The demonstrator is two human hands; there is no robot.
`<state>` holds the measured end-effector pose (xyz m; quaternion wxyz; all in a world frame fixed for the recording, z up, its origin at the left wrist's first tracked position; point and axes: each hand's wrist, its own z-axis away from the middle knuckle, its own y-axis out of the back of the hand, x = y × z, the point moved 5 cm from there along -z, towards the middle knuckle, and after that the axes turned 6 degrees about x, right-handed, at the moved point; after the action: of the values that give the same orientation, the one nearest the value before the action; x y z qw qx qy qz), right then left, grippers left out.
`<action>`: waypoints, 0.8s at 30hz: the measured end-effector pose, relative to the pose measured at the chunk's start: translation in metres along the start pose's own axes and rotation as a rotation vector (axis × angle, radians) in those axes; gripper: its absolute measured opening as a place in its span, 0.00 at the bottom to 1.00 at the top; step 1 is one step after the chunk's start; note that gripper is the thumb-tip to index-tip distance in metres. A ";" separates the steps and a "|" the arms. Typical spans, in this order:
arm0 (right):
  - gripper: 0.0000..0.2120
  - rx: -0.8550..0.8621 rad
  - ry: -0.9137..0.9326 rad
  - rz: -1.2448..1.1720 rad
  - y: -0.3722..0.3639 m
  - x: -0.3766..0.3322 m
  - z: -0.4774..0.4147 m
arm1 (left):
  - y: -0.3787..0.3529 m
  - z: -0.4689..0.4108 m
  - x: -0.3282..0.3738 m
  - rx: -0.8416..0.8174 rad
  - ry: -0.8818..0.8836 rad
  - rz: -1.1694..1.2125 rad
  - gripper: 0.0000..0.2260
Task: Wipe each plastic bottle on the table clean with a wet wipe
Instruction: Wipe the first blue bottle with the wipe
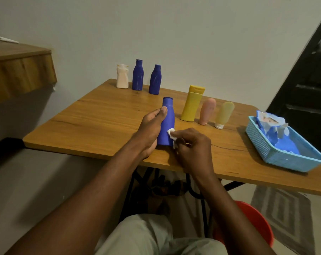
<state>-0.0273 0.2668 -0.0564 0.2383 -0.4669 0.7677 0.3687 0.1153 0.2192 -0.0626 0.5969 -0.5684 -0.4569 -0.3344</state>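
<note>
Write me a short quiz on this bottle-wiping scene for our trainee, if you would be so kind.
1. True or false: the left hand grips the blue bottle being wiped.
2. Which hand pinches the white wipe against that bottle?
3. The wipe pack lies: A) in the blue basket; B) on the floor; C) on the stool.
Key: 1 true; 2 the right hand; 3 A.

Honestly can't read a single word anywhere here, the bottles [192, 103] on the table [100, 116] look plain and the print on the wipes packet [268, 120] in the blue basket [288, 160] is just blur.
</note>
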 end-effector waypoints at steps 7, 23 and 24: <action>0.15 -0.095 0.090 0.129 0.004 -0.007 0.009 | 0.000 0.002 0.001 0.031 0.000 -0.016 0.16; 0.17 -0.155 0.219 0.243 0.002 -0.010 0.020 | -0.001 0.002 0.001 0.031 0.006 0.003 0.11; 0.17 -0.162 0.231 0.236 0.003 -0.009 0.022 | -0.001 0.002 0.001 0.034 0.003 0.006 0.11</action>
<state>-0.0255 0.2903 -0.0626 0.0654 -0.4304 0.8071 0.3988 0.1142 0.2212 -0.0617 0.6080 -0.5591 -0.4599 -0.3259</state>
